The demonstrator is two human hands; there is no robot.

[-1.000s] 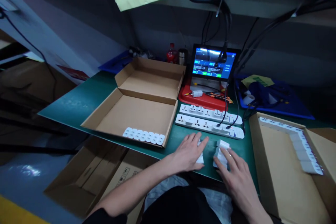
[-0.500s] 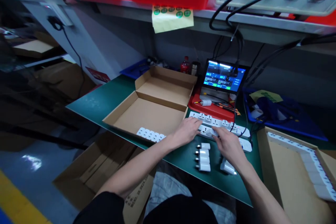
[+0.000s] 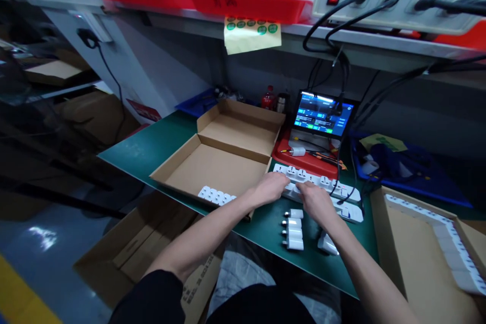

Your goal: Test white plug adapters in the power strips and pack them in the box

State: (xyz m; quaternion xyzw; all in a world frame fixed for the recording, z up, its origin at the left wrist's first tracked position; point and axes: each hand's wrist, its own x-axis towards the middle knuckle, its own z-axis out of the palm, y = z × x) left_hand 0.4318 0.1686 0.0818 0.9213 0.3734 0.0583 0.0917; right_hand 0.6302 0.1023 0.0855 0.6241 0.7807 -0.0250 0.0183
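Two white power strips lie side by side on the green bench, the rear power strip [image 3: 316, 179] with its sockets showing and the front power strip [image 3: 351, 211] partly covered by my hands. My left hand [image 3: 271, 188] is closed at the front strip's left end; its fingertips are hidden. Just right of it, my right hand [image 3: 316, 202] curls its fingers down over the same strip, and what they grip is hidden. Several white plug chargers [image 3: 293, 231] lie in a column nearer me. More white chargers [image 3: 327, 244] sit partly under my right forearm.
An open cardboard box [image 3: 212, 162] on the left holds a few white chargers [image 3: 215, 195]. Another box [image 3: 413, 243] on the right has white chargers along its walls. Behind the strips stand a lit screen [image 3: 322, 114] and a red tray [image 3: 307, 158]; black cables [image 3: 343, 68] hang down.
My right hand has shifted left along the front strip, closer to my left hand. The white charger that showed by its fingers is now largely covered. The view has tipped slightly upward.
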